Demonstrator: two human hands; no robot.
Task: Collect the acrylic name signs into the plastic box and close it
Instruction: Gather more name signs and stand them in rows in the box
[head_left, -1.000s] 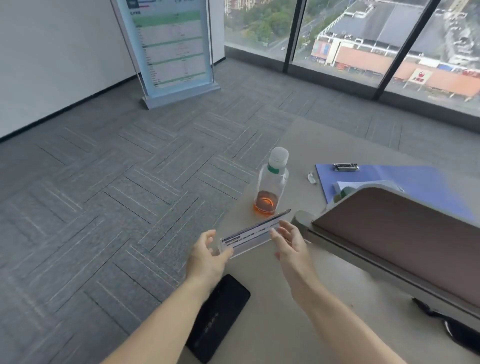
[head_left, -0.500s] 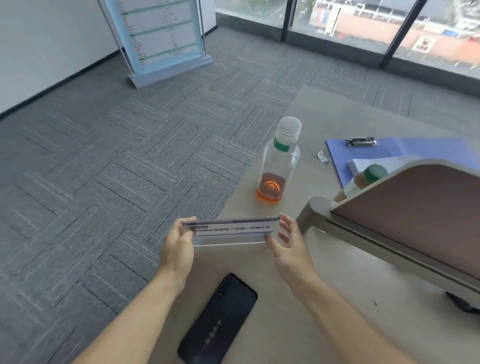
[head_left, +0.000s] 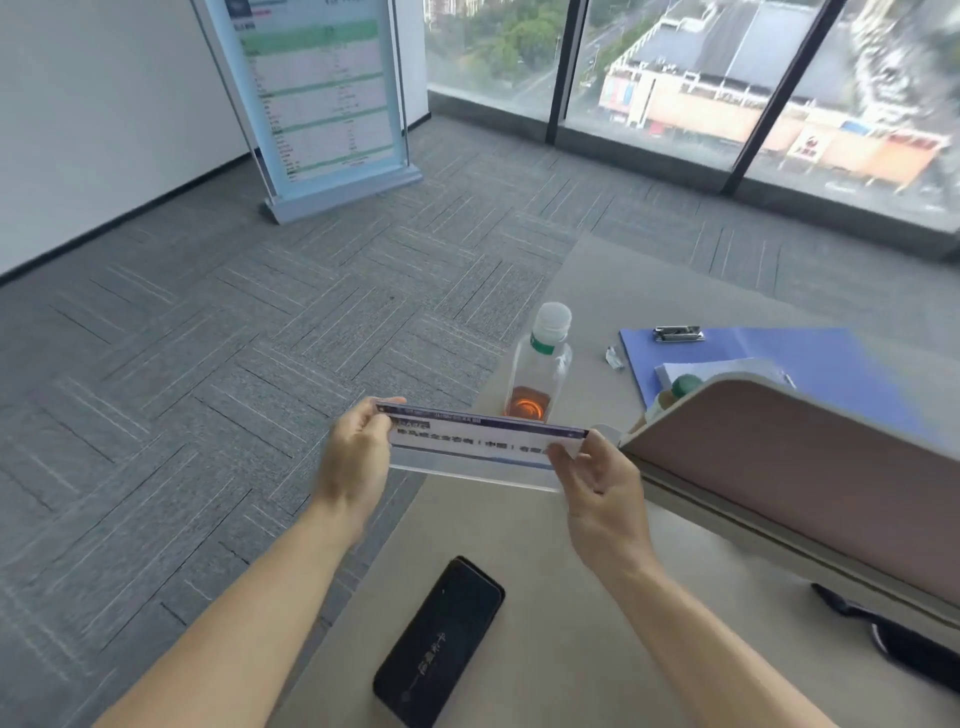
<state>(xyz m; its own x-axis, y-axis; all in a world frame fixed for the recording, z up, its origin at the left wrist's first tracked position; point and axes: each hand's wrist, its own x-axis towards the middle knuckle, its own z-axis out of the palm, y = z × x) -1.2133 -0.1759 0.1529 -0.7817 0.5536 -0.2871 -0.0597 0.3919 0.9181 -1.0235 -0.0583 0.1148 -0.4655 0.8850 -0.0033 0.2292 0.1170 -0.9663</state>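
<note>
A clear acrylic name sign (head_left: 472, 447) with a printed paper insert is held level above the table's left edge. My left hand (head_left: 353, 457) pinches its left end and my right hand (head_left: 597, 483) grips its right end with fingertips. The sign's text faces me. No plastic box is in view.
On the beige table (head_left: 545, 597) stand a clear bottle (head_left: 540, 364) with orange liquid, a black phone (head_left: 441, 644), a blue clipboard (head_left: 779, 358) with papers, and a pink chair back (head_left: 810, 478) at the right. A black item (head_left: 893, 639) lies beneath the chair. A standing banner (head_left: 322, 98) is across the carpet.
The sign has been lifted off the table and turned level, its face toward me. Both hands stayed on its ends and moved slightly left; the camera tilted up again.
</note>
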